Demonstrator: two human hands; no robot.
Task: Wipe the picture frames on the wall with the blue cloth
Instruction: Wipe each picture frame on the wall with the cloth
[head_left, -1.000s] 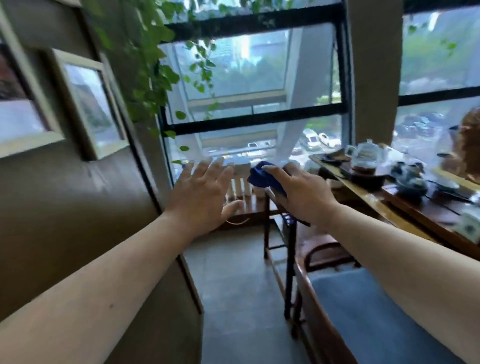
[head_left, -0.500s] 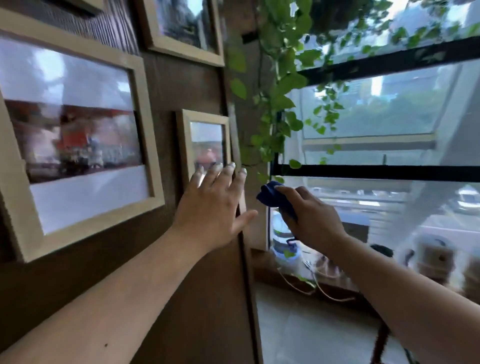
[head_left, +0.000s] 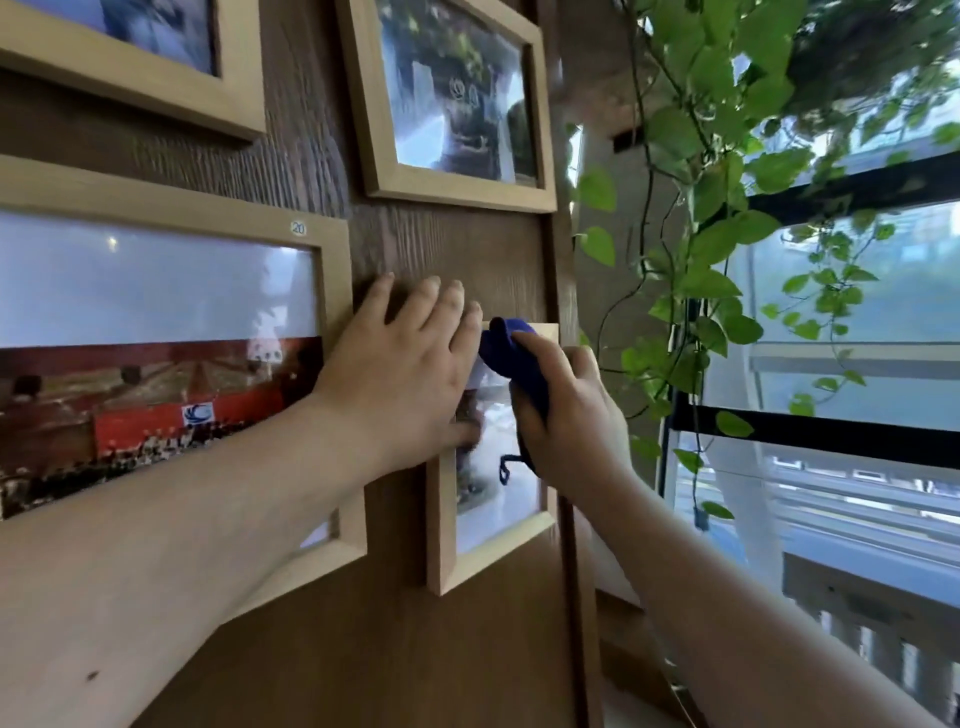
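Several light wooden picture frames hang on a dark wood wall. A small upright frame (head_left: 441, 540) hangs low in the middle, and my hands hide its upper half. My right hand (head_left: 566, 415) is closed on a bunched blue cloth (head_left: 511, 348), which is pressed against the frame's top right corner. My left hand (head_left: 405, 374) lies flat with fingers spread over the frame's upper left part and the wall. A large frame (head_left: 171, 218) hangs at the left, another frame (head_left: 452, 104) above, and a fourth frame (head_left: 130, 78) at the top left.
A trailing green plant (head_left: 722, 208) hangs just right of the wall's edge, close to my right hand. Behind it is a big window with black bars (head_left: 831, 441). The wall's edge strip (head_left: 576, 571) runs down beside the small frame.
The view has swung left and closer to the wall. Both hands moved up onto the small frame; my left hand now rests flat on it and the cloth touches its top corner.
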